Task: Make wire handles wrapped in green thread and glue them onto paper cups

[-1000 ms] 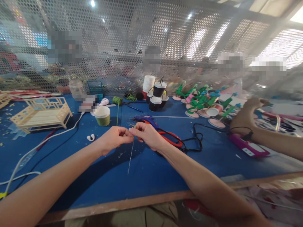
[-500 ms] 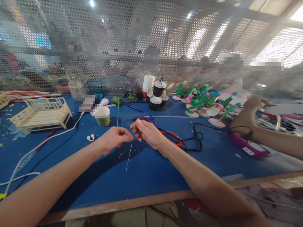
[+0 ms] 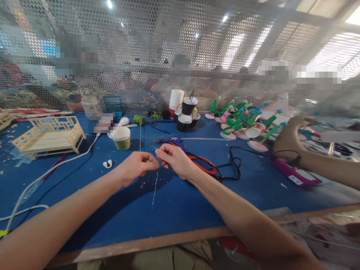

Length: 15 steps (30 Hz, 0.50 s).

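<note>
My left hand [image 3: 136, 166] and my right hand [image 3: 176, 160] meet over the blue table [image 3: 174, 202], both pinched on a thin wire [image 3: 155, 187] that hangs down from between my fingertips. A narrow green strip shows at the pinch by my right fingers. A green tape line [image 3: 140, 137] runs from near my left hand up to a green tape roll [image 3: 138, 119] farther back. Just behind my right hand lie a blue glue gun [image 3: 171, 141] and red-handled scissors [image 3: 204, 165].
A wooden stick bench model [image 3: 49, 135] stands at the left, with a green cup [image 3: 122, 137] and white cable [image 3: 56, 165] nearby. Black cups [image 3: 186, 116] and green paper flowers [image 3: 242, 122] sit at the back. Another person's arm [image 3: 309, 157] rests at the right by a pink device [image 3: 295, 175].
My right hand lifted slightly away from the left half a second ago, then came back so the fingertips meet again. The wire swayed a little. The neighbour's hand shifted slightly.
</note>
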Motion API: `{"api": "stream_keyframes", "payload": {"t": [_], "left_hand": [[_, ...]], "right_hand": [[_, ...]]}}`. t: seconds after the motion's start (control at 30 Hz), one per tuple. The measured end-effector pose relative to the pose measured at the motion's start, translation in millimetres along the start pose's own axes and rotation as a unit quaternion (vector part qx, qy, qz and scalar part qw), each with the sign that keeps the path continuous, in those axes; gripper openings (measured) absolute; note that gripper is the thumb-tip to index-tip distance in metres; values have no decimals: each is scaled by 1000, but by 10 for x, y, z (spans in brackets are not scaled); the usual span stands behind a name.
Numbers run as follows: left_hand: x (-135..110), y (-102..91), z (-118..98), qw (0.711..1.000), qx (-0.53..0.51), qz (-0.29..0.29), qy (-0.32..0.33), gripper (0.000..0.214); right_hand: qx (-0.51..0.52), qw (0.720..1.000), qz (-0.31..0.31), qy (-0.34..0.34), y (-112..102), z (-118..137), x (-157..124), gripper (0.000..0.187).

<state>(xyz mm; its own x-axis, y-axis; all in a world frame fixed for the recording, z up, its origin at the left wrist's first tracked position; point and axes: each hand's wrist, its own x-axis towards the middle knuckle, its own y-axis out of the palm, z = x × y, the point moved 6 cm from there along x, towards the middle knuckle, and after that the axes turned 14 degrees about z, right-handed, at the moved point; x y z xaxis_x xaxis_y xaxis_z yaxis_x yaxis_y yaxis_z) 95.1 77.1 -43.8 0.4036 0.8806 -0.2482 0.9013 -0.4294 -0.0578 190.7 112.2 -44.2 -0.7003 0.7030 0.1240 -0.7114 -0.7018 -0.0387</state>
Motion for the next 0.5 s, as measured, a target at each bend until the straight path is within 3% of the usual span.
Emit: {"api": "stream_keyframes", "payload": {"t": [0.4,0.5], "left_hand": [[-17,-16,-57,999,34,32,-5,18],[-26,-24,-89,997,69,17,-3,17]], "right_hand": [[-23,1000,-21,5,-56,51,-4,33],[-59,998,-25,8,-58,63,-9,29]]}}
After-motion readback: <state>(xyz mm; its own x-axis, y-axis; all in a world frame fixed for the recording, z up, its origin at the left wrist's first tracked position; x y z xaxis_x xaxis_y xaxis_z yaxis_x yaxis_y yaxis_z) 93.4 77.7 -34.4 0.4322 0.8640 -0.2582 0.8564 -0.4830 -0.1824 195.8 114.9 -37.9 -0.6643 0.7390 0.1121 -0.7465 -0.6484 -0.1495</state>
